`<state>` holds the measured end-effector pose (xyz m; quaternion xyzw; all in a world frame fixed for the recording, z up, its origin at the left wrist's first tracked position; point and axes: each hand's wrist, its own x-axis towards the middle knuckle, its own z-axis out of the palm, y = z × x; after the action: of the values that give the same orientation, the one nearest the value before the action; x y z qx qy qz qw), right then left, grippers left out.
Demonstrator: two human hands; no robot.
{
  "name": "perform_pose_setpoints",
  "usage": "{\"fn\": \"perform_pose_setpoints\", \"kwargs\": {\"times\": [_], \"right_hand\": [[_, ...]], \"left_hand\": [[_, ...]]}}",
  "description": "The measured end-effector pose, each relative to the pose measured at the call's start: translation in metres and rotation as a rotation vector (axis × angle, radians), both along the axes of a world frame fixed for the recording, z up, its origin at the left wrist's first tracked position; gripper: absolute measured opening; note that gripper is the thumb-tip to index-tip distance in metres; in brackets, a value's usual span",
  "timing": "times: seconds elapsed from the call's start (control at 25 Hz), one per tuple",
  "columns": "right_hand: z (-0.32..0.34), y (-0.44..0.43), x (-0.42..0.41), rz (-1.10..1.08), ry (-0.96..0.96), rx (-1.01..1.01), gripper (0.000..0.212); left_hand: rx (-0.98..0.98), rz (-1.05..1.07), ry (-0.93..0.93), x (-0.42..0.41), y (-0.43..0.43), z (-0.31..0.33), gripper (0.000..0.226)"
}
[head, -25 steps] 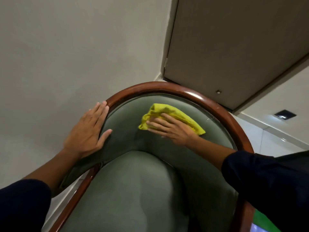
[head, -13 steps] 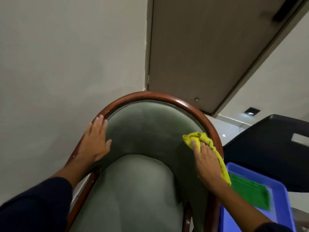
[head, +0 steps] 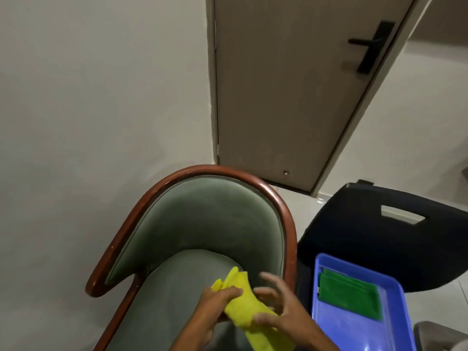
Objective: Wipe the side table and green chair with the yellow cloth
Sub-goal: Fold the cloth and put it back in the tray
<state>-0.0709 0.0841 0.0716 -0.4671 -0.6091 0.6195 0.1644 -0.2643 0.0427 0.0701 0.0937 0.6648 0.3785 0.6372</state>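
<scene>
The green chair [head: 202, 224] with a curved brown wooden rim fills the lower middle of the head view. Above its seat cushion both hands hold the yellow cloth [head: 247, 307], which is bunched and hangs toward the lower right. My left hand [head: 215, 302] grips the cloth's upper left end with its fingers closed around it. My right hand [head: 281, 307] has its thumb on the cloth's lower side and its fingers spread over it. No side table is in view.
A blue plastic tray [head: 354, 323] holding a folded green cloth [head: 350, 295] sits right of the chair. A black plastic chair [head: 374, 231] stands behind it. A closed door [head: 291, 97] with a black handle and a plain wall are beyond.
My left hand left the chair's rim and came to the cloth. My right hand brought the cloth off the backrest's right side, down over the seat. The view has pulled back.
</scene>
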Motion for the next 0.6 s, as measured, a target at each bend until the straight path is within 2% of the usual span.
{"fn": "perform_pose_setpoints", "kwargs": {"times": [0.04,0.08,0.2,0.28,0.36,0.4,0.44,0.56,0.6], "right_hand": [[0.002,0.003,0.02,-0.19,0.095,-0.11,0.095],[0.001,0.009,0.043,-0.364,0.198,-0.227,0.097],[-0.013,0.012,0.118,-0.602,0.555,-0.658,0.08],[-0.023,0.003,0.169,-0.733,0.666,-0.739,0.081],[-0.036,-0.001,0.223,-0.875,0.6,-0.708,0.074],[-0.047,-0.002,0.251,-0.923,0.518,-0.681,0.063],[-0.057,-0.007,0.273,-0.923,0.404,-0.65,0.056],[-0.099,-0.023,0.314,-0.793,-0.061,-0.546,0.07],[-0.119,-0.028,0.322,-0.786,-0.179,-0.504,0.067]], "left_hand": [[0.045,-0.018,-0.062,0.014,0.001,0.011,0.086],[0.089,-0.035,-0.158,0.032,0.007,0.021,0.083],[0.24,-0.056,-0.399,0.114,0.025,0.043,0.046],[0.268,0.003,-0.342,0.168,0.036,0.031,0.029],[0.231,-0.034,-0.101,0.213,0.04,0.003,0.021],[0.192,-0.07,0.03,0.234,0.037,-0.016,0.02],[0.137,-0.106,0.117,0.254,0.03,-0.039,0.02],[-0.007,-0.245,0.267,0.296,0.007,-0.093,0.013],[-0.026,-0.3,0.318,0.304,0.002,-0.11,0.015]]}}
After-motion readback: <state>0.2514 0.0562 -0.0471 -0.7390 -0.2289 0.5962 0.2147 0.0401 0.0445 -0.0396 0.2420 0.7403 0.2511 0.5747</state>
